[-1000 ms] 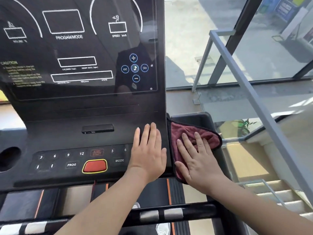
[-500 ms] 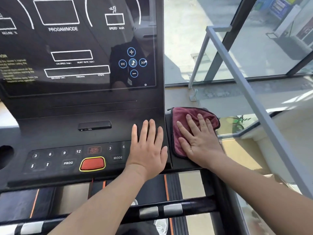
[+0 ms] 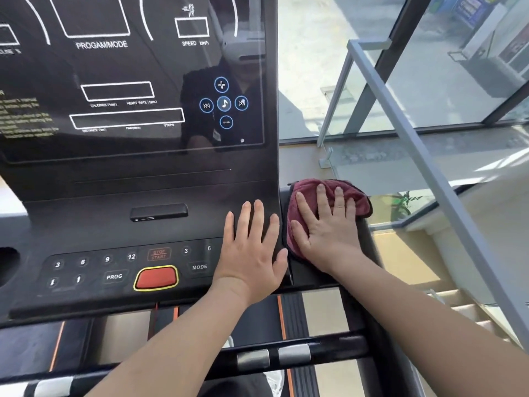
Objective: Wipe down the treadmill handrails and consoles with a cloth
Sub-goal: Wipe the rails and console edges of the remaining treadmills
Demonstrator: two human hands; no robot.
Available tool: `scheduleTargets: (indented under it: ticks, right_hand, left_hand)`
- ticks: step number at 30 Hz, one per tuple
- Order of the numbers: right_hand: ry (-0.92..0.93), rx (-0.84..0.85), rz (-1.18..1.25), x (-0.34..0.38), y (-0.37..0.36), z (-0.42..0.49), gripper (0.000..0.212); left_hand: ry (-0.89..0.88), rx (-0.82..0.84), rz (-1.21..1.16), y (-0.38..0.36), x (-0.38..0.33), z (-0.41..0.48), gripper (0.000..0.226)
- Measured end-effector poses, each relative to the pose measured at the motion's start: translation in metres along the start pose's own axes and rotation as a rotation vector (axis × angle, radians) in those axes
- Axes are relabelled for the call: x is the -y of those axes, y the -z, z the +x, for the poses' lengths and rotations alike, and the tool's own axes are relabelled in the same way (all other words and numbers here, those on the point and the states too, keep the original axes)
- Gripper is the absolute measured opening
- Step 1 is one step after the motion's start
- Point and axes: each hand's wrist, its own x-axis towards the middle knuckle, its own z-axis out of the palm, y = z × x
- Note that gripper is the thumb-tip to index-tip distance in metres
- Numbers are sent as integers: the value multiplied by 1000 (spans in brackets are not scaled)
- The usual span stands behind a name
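Note:
The black treadmill console (image 3: 137, 179) fills the left and centre, with a display above and a button panel below. My left hand (image 3: 252, 253) lies flat, fingers spread, on the console's lower right part, holding nothing. My right hand (image 3: 326, 227) presses flat on a dark red cloth (image 3: 357, 196) that lies on the black side tray (image 3: 365, 242) at the console's right edge. The cloth is bunched at its far end and partly hidden under my palm. A black handrail crossbar (image 3: 337, 348) with silver sensor plates runs below my forearms.
A red stop button (image 3: 156, 277) sits left of my left hand. A grey metal railing (image 3: 423, 156) slants down the right side, with glass panels and a stairwell (image 3: 458, 305) beyond. A round cup hole (image 3: 7, 265) is at the console's left edge.
My right hand has slid the cloth away from me along the side tray, toward its far end. My left hand has stayed flat on the console.

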Motion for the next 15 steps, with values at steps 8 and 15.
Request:
scheduleTargets:
  ticks: [8,15]
  right_hand:
    - [246,-37,-6,-38,-24,-87,75]
    - [-108,3,58,-42,20,34,83]
  left_hand:
    - [-6,-13,-16,-2,1,0,69]
    - [-8,-16,3,-3,2,2,69]
